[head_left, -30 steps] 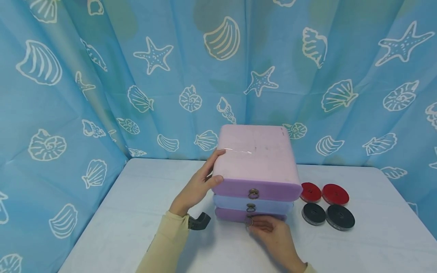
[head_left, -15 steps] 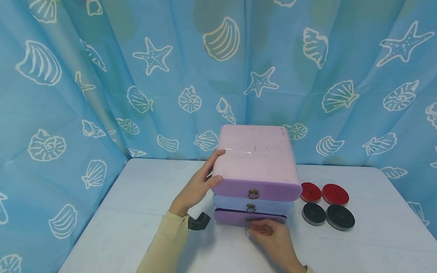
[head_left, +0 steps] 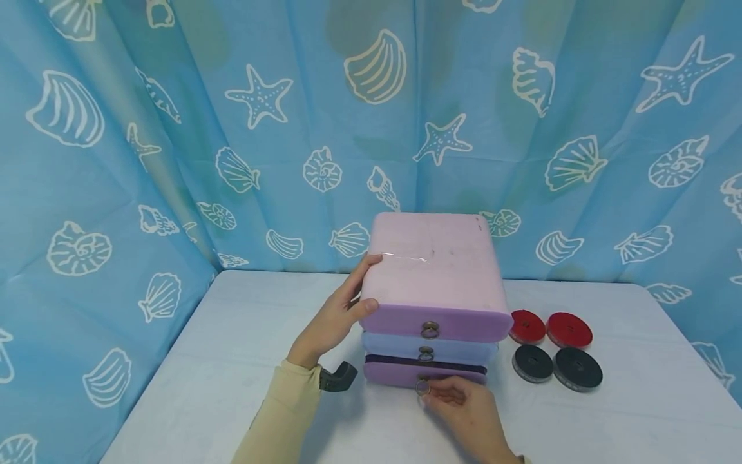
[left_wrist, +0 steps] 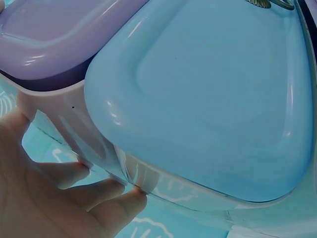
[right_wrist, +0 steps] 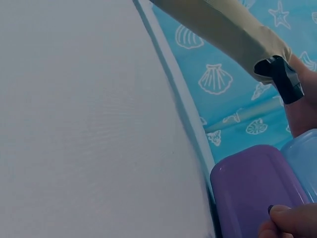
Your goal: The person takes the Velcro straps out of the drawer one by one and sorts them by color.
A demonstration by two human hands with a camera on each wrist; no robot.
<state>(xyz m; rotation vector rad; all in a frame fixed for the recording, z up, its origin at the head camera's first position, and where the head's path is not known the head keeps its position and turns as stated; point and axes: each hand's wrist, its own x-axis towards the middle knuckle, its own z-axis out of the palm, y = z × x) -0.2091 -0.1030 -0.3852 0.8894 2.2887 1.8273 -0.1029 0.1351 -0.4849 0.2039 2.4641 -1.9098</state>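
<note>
A small drawer cabinet with a pale pink top stands on the table. My left hand rests against its left side, thumb on the front top corner; in the left wrist view the fingers lie fairly straight along the wall. With thumb and fingertips my right hand pinches the ring pull of the purple bottom drawer. A dark gap shows above that drawer, which stands slightly out. The blue middle drawer and purple top drawer look closed.
Two red ribbon-like rolls and two black ones lie right of the cabinet on the white table. A blue shell-patterned curtain hangs behind and to the left.
The bottom drawer has come out a little toward me, drawn by my right hand on its ring pull, and a dark gap has appeared above it. My left hand has stayed put.
</note>
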